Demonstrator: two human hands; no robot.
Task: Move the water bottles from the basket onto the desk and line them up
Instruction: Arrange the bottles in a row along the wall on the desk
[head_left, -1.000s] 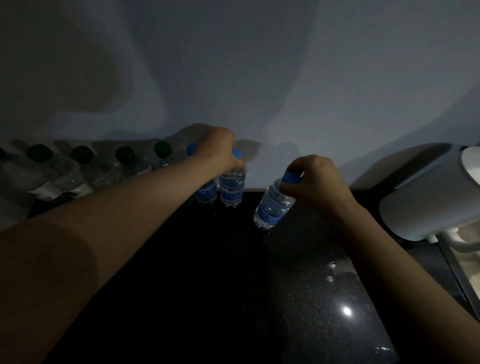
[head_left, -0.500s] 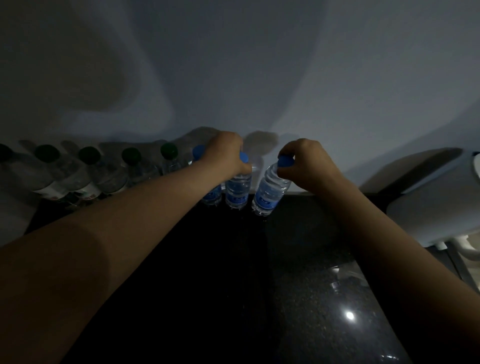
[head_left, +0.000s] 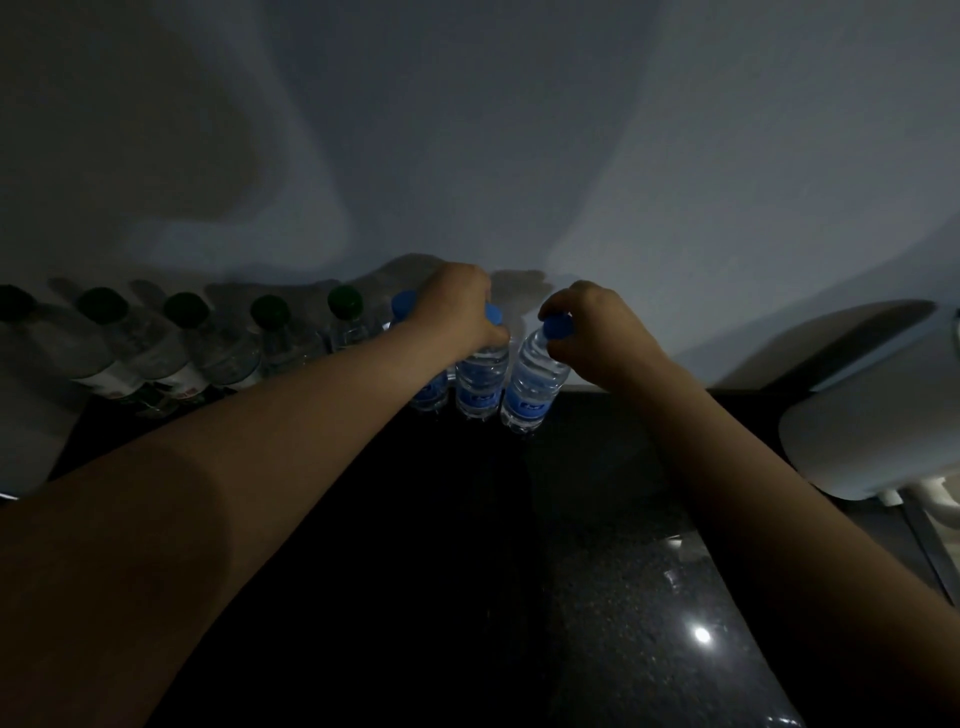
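Right hand (head_left: 597, 332) is pinching the end bottle (head_left: 535, 379) by its cap beside the row; left hand (head_left: 457, 312) is clasping its neighbour (head_left: 482, 382); best easing both flush against the wall (head_left: 519, 156).

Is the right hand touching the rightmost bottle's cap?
Touching. In the head view, the right hand has its fingertips closed around the blue cap of the rightmost bottle, with no gap showing.

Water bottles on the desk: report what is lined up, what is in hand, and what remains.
Done: five green-capped bottles stand in a row along the wall, then one blue-capped bottle. In hand: the left hand grips the next blue-capped bottle; the right hand holds the cap of the end bottle, which leans slightly. Left: straighten and release both. The basket is out of view, so the remaining count is unknown.
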